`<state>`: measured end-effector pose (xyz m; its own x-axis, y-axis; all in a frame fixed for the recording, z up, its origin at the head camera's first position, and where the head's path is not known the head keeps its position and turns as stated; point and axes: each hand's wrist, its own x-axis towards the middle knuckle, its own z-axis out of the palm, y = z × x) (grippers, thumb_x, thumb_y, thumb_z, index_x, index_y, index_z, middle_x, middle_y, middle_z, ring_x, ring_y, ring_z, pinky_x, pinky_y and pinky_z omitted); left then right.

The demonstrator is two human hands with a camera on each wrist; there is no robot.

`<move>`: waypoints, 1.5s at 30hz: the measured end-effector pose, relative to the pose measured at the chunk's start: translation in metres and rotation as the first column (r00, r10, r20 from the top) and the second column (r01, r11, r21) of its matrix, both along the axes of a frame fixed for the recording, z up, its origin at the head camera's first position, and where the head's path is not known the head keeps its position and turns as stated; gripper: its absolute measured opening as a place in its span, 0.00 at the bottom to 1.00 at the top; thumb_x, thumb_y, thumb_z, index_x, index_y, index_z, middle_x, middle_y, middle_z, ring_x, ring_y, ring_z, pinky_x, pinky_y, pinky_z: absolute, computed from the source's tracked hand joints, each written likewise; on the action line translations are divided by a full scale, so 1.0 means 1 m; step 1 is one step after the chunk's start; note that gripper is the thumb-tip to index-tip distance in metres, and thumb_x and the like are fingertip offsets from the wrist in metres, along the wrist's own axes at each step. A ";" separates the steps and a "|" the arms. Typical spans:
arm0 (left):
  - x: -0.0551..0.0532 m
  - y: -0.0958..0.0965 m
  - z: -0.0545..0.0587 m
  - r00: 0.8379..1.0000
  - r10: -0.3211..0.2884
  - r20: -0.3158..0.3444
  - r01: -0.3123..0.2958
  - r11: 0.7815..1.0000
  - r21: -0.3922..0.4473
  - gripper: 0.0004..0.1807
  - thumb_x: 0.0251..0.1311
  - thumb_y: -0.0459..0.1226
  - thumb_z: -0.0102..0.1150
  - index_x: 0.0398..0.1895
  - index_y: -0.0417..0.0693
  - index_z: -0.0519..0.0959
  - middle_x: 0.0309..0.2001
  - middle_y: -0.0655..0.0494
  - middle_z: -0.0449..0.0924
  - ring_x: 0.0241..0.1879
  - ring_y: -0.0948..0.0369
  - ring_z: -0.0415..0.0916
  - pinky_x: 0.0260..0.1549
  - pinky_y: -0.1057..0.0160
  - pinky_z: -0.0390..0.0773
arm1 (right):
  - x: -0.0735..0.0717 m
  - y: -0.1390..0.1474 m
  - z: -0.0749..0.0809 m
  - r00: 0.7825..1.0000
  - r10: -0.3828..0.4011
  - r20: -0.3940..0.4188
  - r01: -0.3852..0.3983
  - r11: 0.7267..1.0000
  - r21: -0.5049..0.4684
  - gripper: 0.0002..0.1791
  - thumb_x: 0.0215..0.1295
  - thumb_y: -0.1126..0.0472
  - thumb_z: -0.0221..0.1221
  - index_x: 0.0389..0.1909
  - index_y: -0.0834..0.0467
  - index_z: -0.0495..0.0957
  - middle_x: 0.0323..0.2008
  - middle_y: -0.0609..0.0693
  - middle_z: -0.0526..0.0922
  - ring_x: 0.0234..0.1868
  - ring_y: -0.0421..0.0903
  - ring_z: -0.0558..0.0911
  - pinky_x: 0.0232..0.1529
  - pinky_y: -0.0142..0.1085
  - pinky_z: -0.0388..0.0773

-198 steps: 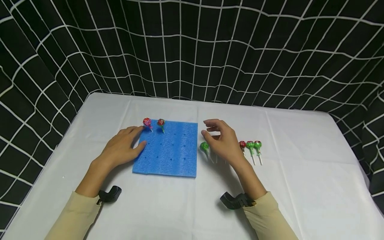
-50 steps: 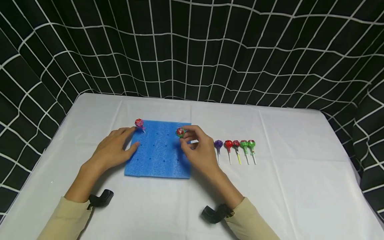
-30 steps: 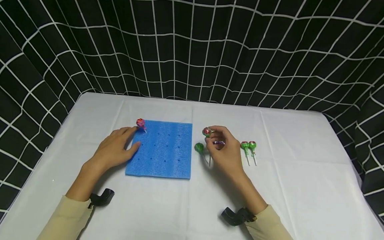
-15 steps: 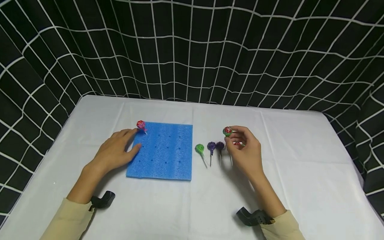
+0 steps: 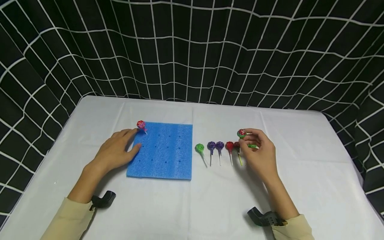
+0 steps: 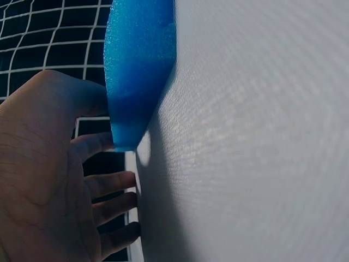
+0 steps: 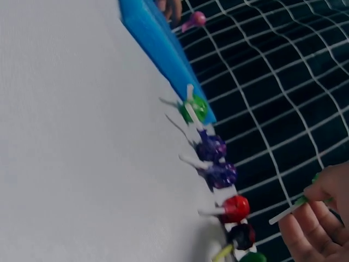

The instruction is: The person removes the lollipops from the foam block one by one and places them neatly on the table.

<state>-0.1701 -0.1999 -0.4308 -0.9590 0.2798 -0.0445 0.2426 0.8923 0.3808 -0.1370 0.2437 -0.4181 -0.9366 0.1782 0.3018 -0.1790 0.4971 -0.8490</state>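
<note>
My right hand (image 5: 261, 153) pinches a red-and-green wrapped lollipop (image 5: 241, 133) above the right end of a row of lollipops. In the right wrist view its white stick (image 7: 286, 212) points down and left from the fingers. My left hand (image 5: 115, 150) rests at the left edge of a blue foam board (image 5: 163, 156), fingers extended and thumb over the edge. A pink-and-red lollipop (image 5: 141, 125) stands tilted in the board's far left corner. Small holes dot the rest of the board.
Right of the board lie a green lollipop (image 5: 199, 148), two purple lollipops (image 5: 220, 146), a red lollipop (image 5: 229, 146) and a dark red lollipop (image 5: 236, 145) with a yellow stick. Green wrappers (image 5: 253, 146) show partly behind my right hand. A black white-gridded curtain (image 5: 192, 50) hangs behind the white table.
The red-and-green lollipop stood in the board beside the pink one at first; now my right hand holds it and has carried it rightward over the row. My left hand stays at the board.
</note>
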 end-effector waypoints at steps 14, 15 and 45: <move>0.000 -0.001 -0.002 1.000 -0.002 -0.001 0.002 1.000 0.002 0.37 0.76 0.52 0.51 0.82 0.46 0.62 0.78 0.37 0.65 0.79 0.36 0.61 0.73 0.30 0.66 | 0.003 0.036 0.001 0.998 -0.023 0.058 0.016 0.992 0.126 0.18 0.68 0.68 0.65 0.58 0.62 0.81 0.38 0.53 0.87 0.35 0.27 0.83 0.34 0.19 0.82; 0.000 -0.001 -0.002 1.000 -0.002 -0.001 0.002 1.000 0.001 0.37 0.76 0.52 0.51 0.82 0.46 0.62 0.79 0.37 0.65 0.79 0.36 0.61 0.73 0.30 0.66 | 0.003 0.038 0.001 0.997 -0.029 0.068 0.021 0.992 0.124 0.18 0.68 0.67 0.65 0.58 0.62 0.81 0.38 0.52 0.87 0.34 0.27 0.83 0.34 0.20 0.82; 0.001 0.000 0.001 1.000 -0.005 0.009 0.005 1.000 0.003 0.37 0.76 0.52 0.51 0.82 0.45 0.62 0.79 0.36 0.64 0.79 0.36 0.61 0.73 0.29 0.66 | 0.000 0.072 -0.015 0.969 -0.180 0.167 0.101 0.913 0.395 0.19 0.62 0.66 0.61 0.54 0.65 0.83 0.35 0.61 0.90 0.24 0.22 0.75 0.28 0.19 0.70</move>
<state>-0.1690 -0.2002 -0.4298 -0.9572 0.2844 -0.0528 0.2432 0.8901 0.3854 -0.1369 0.3157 -0.4336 -0.9574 0.2207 0.1863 0.0668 0.7967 -0.6007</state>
